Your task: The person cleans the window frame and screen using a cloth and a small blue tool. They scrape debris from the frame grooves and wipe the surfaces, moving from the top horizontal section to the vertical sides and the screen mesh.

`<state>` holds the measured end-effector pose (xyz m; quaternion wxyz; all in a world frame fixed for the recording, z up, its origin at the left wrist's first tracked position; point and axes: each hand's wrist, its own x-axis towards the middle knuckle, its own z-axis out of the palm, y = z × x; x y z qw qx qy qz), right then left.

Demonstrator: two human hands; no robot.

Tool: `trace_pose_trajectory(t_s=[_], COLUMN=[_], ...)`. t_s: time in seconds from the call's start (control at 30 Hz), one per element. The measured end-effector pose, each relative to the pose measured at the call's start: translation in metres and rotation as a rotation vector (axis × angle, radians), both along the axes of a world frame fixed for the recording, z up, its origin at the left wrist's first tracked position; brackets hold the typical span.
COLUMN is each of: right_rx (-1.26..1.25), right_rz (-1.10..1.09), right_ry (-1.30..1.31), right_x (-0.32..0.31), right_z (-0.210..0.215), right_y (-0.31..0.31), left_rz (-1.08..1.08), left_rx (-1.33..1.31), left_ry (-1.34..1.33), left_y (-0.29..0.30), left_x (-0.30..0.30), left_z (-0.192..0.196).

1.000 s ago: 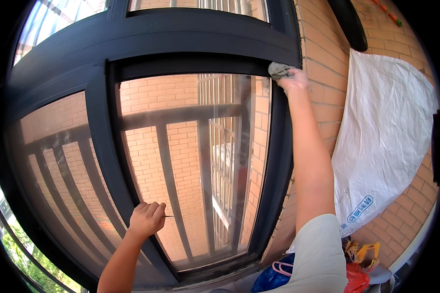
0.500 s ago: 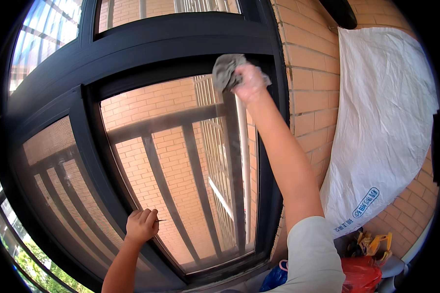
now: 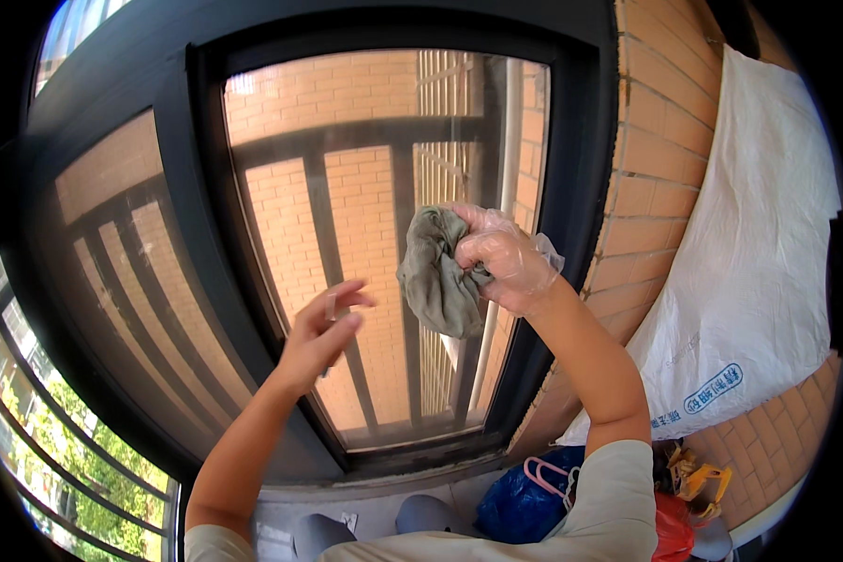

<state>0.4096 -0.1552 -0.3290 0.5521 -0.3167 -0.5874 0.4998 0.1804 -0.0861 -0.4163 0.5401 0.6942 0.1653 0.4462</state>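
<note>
A crumpled grey-green cloth (image 3: pixel 437 281) is gripped in my right hand (image 3: pixel 508 262), which wears a thin, clear plastic glove. Hand and cloth are in front of the right part of a glass pane (image 3: pixel 356 215) set in a dark frame. Whether the cloth touches the glass I cannot tell. Lower and to the left, my left hand (image 3: pixel 322 339) has its fingers apart, with no glove covering it. It is near the pane's left frame edge (image 3: pixel 253 272) and holds nothing that I can make out.
Right of the window is a tan brick wall (image 3: pixel 660 159), partly covered by a large white woven sack (image 3: pixel 768 215). Below it lie a blue plastic bag (image 3: pixel 525 501), a pink hanger (image 3: pixel 545 476) and a red bag (image 3: pixel 672 529). Dark railings (image 3: pixel 56 450) stand at the lower left.
My right hand has brought the cloth down from the pane's upper right corner. My left hand has come away from the frame and its fingers have spread. The view has tilted down.
</note>
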Motion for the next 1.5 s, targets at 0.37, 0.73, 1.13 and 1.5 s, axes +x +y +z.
trace_pose_trajectory(t_s=[0.37,0.73,1.13,1.5], right_rx=[-0.118,0.132,-0.068,-0.197], right_rz=[-0.459,-0.281,-0.065,0.129], right_ry=[-0.743,-0.433,-0.275,-0.31], right_x=[-0.022,-0.053,-0.045,-0.029], right_z=[-0.054,-0.153,-0.188,-0.142], right_y=[-0.003,0.004,0.016,0.024], left_rz=[-0.185,-0.005,0.033,-0.088], left_rx=[-0.71,-0.61,-0.394,-0.408], left_ry=[0.008,0.071,0.175,0.193], left_y=[-0.009,-0.008,0.001,-0.001], left_x=[0.005,0.012,0.001,-0.022], left_z=[-0.019,-0.022,-0.046,-0.045])
